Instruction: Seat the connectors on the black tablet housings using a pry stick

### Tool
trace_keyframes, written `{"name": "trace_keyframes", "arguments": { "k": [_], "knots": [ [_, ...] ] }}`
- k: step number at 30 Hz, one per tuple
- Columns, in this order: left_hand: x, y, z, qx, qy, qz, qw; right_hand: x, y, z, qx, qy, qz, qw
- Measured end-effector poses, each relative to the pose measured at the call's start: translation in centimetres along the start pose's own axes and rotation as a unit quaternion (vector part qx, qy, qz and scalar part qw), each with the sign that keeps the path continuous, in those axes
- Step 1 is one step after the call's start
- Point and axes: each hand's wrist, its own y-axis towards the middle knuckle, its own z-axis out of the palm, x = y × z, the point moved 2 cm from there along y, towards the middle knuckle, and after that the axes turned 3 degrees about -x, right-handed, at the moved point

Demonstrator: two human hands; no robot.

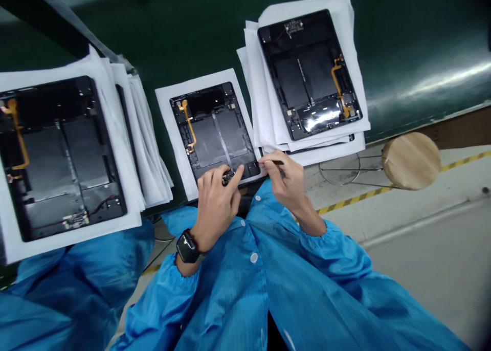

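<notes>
In front of me an opened tablet housing (215,131) lies on a white foam sheet (166,105), with dark battery cells, an orange flex cable (189,126) and a pale strip down its middle. My left hand (217,197) rests on its near edge. Its thumb and forefinger are apart, on either side of a small circuit board (228,177), which the fingers partly cover. At the housing's near right corner, my right hand (286,179) pinches a thin black tool (276,162), possibly tweezers; its working tip is too small to make out.
A second opened tablet housing (312,74) tops a stack of white sheets (268,105) at right. Another housing (57,156) lies on a stack at left, near a co-worker's blue sleeve (88,274). A round wooden stool (411,160) stands beyond the green table's (402,44) edge.
</notes>
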Motion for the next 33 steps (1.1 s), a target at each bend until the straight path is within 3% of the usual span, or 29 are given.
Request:
{"name": "trace_keyframes", "arguments": {
  "k": [5, 9, 12, 20, 25, 30, 33],
  "knots": [
    [1.6, -3.9, -1.1, -0.176, -0.078, -0.101, 0.976, 0.9, -0.3, -0.3, -0.007, 0.004, 0.063, 0.998],
    [2.6, -6.5, -1.0, -0.232, -0.093, -0.167, 0.954, 1.4, 0.3, 0.9, 0.016, 0.001, 0.074, 0.997],
    [3.2, -6.7, -0.9, -0.232, -0.126, -0.205, 0.942, 1.9, 0.8, 2.3, 0.041, -0.002, 0.052, 0.998],
    [4.4, -4.2, -1.4, -0.190, -0.181, -0.251, 0.932, 3.1, 1.2, 6.1, 0.124, 0.002, -0.003, 0.992],
    [4.6, -3.7, -1.2, -0.190, -0.177, -0.276, 0.926, 3.2, 1.0, 6.6, 0.127, 0.006, 0.001, 0.992],
    [4.3, -3.1, -1.4, -0.152, -0.108, -0.315, 0.930, 3.0, 0.7, 6.3, 0.127, 0.008, 0.005, 0.992],
    [4.3, -3.0, -1.5, -0.144, -0.127, -0.324, 0.926, 2.9, 0.5, 6.2, 0.124, 0.011, 0.010, 0.992]
  ]
}}
